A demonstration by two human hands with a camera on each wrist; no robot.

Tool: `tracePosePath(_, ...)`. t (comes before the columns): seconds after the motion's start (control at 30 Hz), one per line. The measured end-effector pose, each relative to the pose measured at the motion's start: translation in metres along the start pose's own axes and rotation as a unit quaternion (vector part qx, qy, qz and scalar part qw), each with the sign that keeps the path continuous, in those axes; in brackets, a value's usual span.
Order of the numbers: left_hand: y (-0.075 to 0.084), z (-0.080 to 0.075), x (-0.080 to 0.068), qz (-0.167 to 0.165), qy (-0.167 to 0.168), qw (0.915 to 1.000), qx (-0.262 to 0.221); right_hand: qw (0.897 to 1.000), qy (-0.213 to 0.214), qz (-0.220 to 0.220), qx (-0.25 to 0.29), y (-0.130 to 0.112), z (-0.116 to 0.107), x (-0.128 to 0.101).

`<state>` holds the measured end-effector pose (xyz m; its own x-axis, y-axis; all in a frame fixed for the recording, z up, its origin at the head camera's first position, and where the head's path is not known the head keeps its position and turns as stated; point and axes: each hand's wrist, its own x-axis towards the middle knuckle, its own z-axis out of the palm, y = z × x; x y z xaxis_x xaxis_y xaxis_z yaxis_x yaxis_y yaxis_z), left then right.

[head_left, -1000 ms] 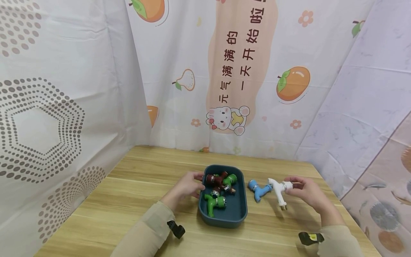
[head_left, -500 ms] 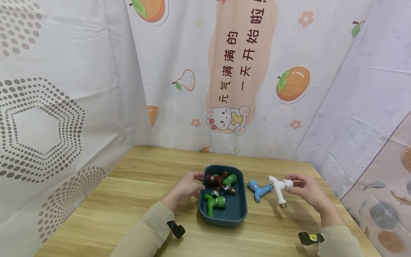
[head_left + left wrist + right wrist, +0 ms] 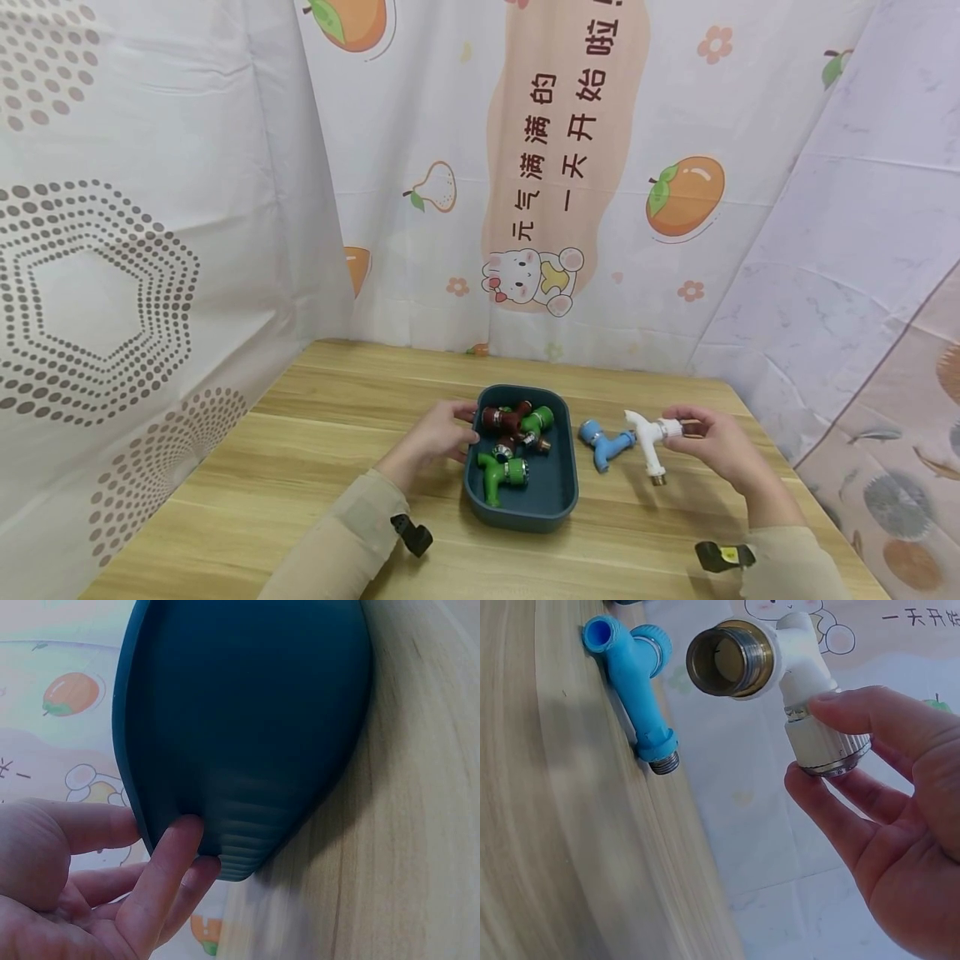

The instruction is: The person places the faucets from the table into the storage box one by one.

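My right hand (image 3: 708, 442) pinches a white faucet (image 3: 651, 442) by its ribbed knob, thumb on one side and fingers on the other. In the right wrist view, the brass threaded end of the white faucet (image 3: 802, 664) faces the camera, and the faucet is held off the wood. Beside it, a blue faucet (image 3: 606, 444) lies on the table. My left hand (image 3: 441, 432) rests on the outer left wall of a dark teal bin (image 3: 551, 521), its fingers fairly straight. Inside the bin are green faucets (image 3: 504, 475) and dark red faucets (image 3: 501, 419), partly overlapping.
The wooden table (image 3: 337, 417) runs back to a printed curtain (image 3: 420, 283), with more curtains at left and right. Each sleeve carries a small black wrist device, such as the left one (image 3: 411, 535). The bin's front right part shows bare floor.
The white faucet in my right hand has lifted slightly and tilted a little, its brass end rising. My left hand and the bin have stayed in place.
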<state>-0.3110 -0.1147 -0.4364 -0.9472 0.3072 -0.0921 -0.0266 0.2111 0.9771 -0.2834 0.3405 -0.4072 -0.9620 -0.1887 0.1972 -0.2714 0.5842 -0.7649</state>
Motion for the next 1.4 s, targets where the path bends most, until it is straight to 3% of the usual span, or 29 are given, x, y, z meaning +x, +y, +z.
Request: tracePosePath(1.4,-0.001,0.0,0.001,0.005,0.0,1.0,0.006,0.996,-0.021,-0.035,-0.073,-0.058,0.013,0.028)
